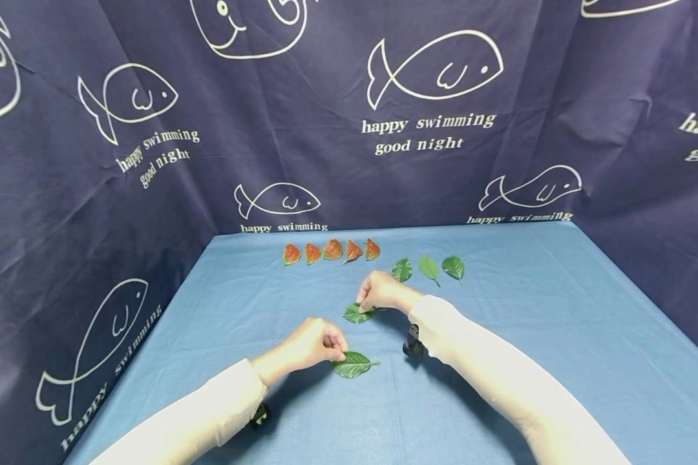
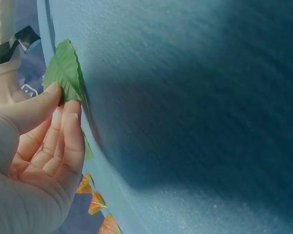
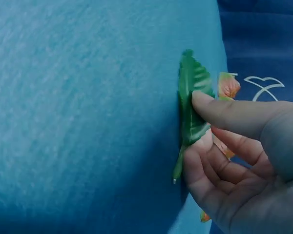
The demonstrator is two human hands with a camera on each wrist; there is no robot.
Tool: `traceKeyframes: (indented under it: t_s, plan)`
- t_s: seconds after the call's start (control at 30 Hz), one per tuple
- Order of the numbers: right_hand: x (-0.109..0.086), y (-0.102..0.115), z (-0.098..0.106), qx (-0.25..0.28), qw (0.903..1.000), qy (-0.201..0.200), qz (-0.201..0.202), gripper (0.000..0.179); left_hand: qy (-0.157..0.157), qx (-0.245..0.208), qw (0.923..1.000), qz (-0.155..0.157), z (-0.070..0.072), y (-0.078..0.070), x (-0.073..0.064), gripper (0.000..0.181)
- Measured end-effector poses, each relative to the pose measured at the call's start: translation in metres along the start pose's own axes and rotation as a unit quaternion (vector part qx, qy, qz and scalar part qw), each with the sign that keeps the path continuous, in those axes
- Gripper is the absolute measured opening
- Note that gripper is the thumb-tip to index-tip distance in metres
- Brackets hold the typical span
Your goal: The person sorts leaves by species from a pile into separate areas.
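Observation:
Between thumb and fingertips my left hand (image 1: pixel 311 345) pinches a green leaf (image 1: pixel 353 365) with a toothed edge, its stem pointing right. In the left wrist view that leaf (image 2: pixel 63 70) stands up from the thumb and fingertips. Farther forward and to the right, my right hand (image 1: pixel 384 292) pinches another green leaf (image 1: pixel 355 314), partly covered by the fingers. The right wrist view shows this leaf (image 3: pixel 188 87) with its short stem (image 3: pixel 177 168) under the thumb. Both leaves are low over the blue cloth; whether they touch it I cannot tell.
Several red-orange leaf-like pieces (image 1: pixel 333 249) with green edges lie in a row toward the back. To their right lie three green leaves (image 1: pixel 428 267). Blue cloth (image 1: pixel 500 290) covers the table, and dark blue curtains (image 1: pixel 326 142) with white fish drawings surround it.

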State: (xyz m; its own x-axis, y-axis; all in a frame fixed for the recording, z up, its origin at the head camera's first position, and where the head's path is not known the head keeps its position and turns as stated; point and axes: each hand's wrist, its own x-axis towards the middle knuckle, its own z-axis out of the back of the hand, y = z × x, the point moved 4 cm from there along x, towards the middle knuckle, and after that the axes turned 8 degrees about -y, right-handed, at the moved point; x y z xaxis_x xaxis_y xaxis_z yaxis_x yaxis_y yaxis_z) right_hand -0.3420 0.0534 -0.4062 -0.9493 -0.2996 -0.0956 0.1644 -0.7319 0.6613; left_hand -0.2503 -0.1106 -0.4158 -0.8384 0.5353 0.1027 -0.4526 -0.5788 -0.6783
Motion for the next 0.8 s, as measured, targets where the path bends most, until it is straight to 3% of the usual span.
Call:
traceKeyframes:
  t_s: [0.2, 0.43, 0.53, 0.8]
  plan:
    - [0.001, -0.006, 0.012, 0.12, 0.992, 0.019, -0.036, 0.016, -0.002, -0.054, 0.998, 0.035, -0.004, 0.004, 0.003, 0.004]
    - [0.005, -0.021, 0.032, 0.226, 0.97, 0.005, -0.089, 0.027, -0.014, -0.142, 0.986, 0.086, -0.012, 0.002, 0.017, 0.006]
    - [0.005, -0.027, 0.039, 0.26, 0.9606, -0.007, -0.098, 0.031, -0.028, -0.178, 0.9778, 0.107, -0.016, -0.003, 0.026, 0.009]
    - [0.001, -0.044, 0.056, 0.324, 0.9385, -0.029, -0.116, 0.039, -0.06, -0.274, 0.9473, 0.155, -0.033, -0.011, 0.044, 0.013]
